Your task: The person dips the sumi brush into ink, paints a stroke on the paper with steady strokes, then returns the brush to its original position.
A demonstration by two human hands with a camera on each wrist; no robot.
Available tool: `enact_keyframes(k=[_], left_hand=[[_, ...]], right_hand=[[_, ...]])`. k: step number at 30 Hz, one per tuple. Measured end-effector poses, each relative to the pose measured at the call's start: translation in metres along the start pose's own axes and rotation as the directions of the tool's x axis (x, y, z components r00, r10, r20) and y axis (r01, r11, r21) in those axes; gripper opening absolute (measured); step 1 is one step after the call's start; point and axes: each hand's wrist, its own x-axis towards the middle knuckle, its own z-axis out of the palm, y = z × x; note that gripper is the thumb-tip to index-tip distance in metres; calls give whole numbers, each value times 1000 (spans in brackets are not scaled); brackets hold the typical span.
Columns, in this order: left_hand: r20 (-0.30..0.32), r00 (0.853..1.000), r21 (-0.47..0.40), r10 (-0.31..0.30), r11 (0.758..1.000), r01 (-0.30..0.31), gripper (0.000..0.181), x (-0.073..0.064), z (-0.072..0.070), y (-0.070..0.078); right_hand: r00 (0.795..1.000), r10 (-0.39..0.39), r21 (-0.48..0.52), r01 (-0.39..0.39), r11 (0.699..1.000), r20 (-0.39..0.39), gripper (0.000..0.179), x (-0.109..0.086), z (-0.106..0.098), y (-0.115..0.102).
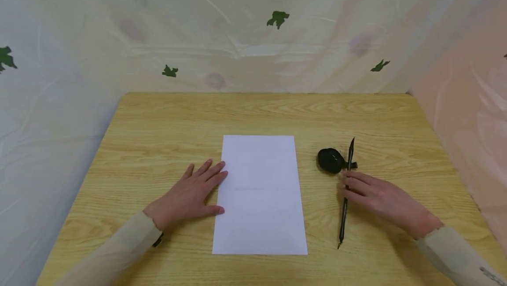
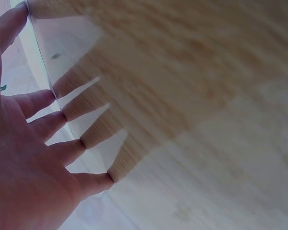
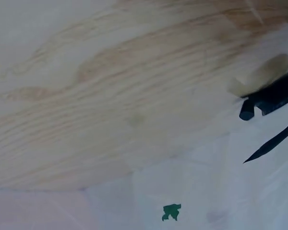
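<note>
A white sheet (image 1: 260, 193) is laid flat in the middle of the table (image 1: 158, 123), long side running away from the person, so both hands get a side each. The left hand (image 1: 190, 196) is rested palm down on the wood, fingers straight and a bit spread, nothing gripped; the fingertips and thumb are set right at the sheet's left edge, touching or just over it, probably so the sheet is kept from sliding. In the left wrist view the spread fingers (image 2: 48, 122) are seen flat against the surface, same story.

Over on the right, a thin black brush (image 1: 346, 193) is laid beside the sheet, well clear of its right edge, handle end near the front and tip pointing toward the back. It's propped across a small black rest next to a round black ink dish (image 1: 329, 160), which looks like it's there so the tip is kept off the wood. The right hand (image 1: 382, 200) is laid over the middle of the brush, fingers nearly straight and touching the shaft; no proper grip can be made out yet.

Room-wise: lots of bare wood is left behind the sheet and to the far left. The plastic sheeting (image 1: 467, 114) is hung close along the right and back edges, so the right side is tighter.
</note>
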Motion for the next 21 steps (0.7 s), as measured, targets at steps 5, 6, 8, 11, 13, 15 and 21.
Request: enact_keyframes(k=[5,6,8,11,13,15,21], left_hand=[[-1,1000,2,1,1000,-1,95,0,0,0],[-2,1000,1,1,1000,-1,94,-1,0,0],[-2,1000,-1,1,1000,-1,94,-1,-1,0],[0,1000,-7,0,1000,0,94,-1,-2,0],[1,1000,-10,-1,1000,1,94,-1,-2,0],[1,1000,-14,-1,1000,1,94,-1,-2,0],[-4,1000,-18,2,1000,-2,94,0,-2,0]], right_hand=[[997,31,11,-30,999,-77,57,3,-14,-3],[994,43,23,-41,999,-99,55,4,-17,-4],[987,67,54,-60,997,-144,53,7,-23,-7],[976,99,108,-79,991,-194,50,13,-30,-11],[970,117,117,-93,989,-215,50,17,-34,-14],[961,125,99,-103,990,-247,49,21,-37,-17],[916,138,65,-123,990,-377,39,29,-35,-21]])
